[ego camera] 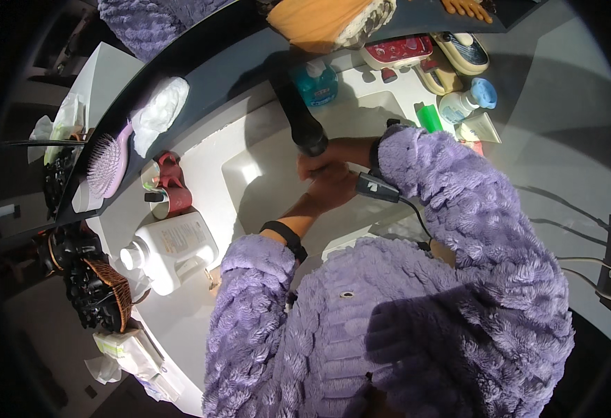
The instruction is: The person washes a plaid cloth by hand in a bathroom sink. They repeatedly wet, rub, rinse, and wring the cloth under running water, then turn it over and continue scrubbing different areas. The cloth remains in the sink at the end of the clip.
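My left hand [331, 186] and my right hand [318, 163] meet over a white washbasin [263, 196], just below the spout of a black faucet [305, 125]. The fingers overlap and lie partly in shadow, so whether anything is between them cannot be seen. Dark bands circle both wrists, below fluffy purple sleeves. Beside the hands, a small dark box on a cable [377, 188] hangs near the right cuff. Behind the faucet stands a pump bottle of teal liquid [318, 86].
On the left are a large white jug [175, 251], a red-banded cup holder [172, 188] and a lilac hairbrush [112, 162]. At the right lie a green object [429, 118], a pump bottle [457, 107], a tube [480, 128] and cables. A mirror edge runs behind the basin.
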{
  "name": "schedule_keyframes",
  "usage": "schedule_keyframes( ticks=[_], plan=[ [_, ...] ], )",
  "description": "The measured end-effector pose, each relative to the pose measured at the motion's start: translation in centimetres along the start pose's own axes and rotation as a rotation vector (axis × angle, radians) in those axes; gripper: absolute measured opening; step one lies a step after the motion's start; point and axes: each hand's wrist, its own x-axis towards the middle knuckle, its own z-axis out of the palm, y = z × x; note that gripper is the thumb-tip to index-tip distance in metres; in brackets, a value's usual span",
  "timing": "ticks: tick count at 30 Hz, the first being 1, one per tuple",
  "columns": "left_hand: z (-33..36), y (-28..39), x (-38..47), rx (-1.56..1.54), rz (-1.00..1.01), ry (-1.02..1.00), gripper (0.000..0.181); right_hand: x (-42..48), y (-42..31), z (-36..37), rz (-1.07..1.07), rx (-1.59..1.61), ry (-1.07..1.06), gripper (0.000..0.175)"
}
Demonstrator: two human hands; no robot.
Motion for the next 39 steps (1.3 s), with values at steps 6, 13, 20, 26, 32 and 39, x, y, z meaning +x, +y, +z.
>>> schedule_keyframes(
  ticks=[6, 13, 20, 26, 32, 39],
  plan=[
    [1.6, 0.0, 0.0, -0.402, -0.224, -0.024, 0.022, -1.8, -1.2, 3.1, 0.198, 0.576, 0.234, 0.012],
    [1.2, -2.2, 1.3, -0.148, 0.055, -0.142, 0.019, 1.4, 4.7, -1.0, 0.32, 0.301, 0.44, 0.015],
    [-0.4, -4.0, 2.8, -0.237, 0.097, 0.505, 0.026, -4.3, 9.7, -5.2, 0.102, 0.997, 0.41, 0.031],
    [3.5, -5.9, 2.0, -0.807, -0.667, 0.464, 0.036, -8.2, 6.6, -2.2, -0.417, -0.676, 0.925, 0.071],
    [4.0, -7.8, -4.0, -0.795, -0.592, 0.118, 0.03, -6.0, 1.8, 0.7, 0.172, 0.261, 0.774, 0.037],
    [0.3, -6.0, -9.4, -1.592, -0.737, 0.632, 0.027, -2.8, 3.2, 1.8, 0.12, 0.32, 0.653, 0.035]
  ],
)
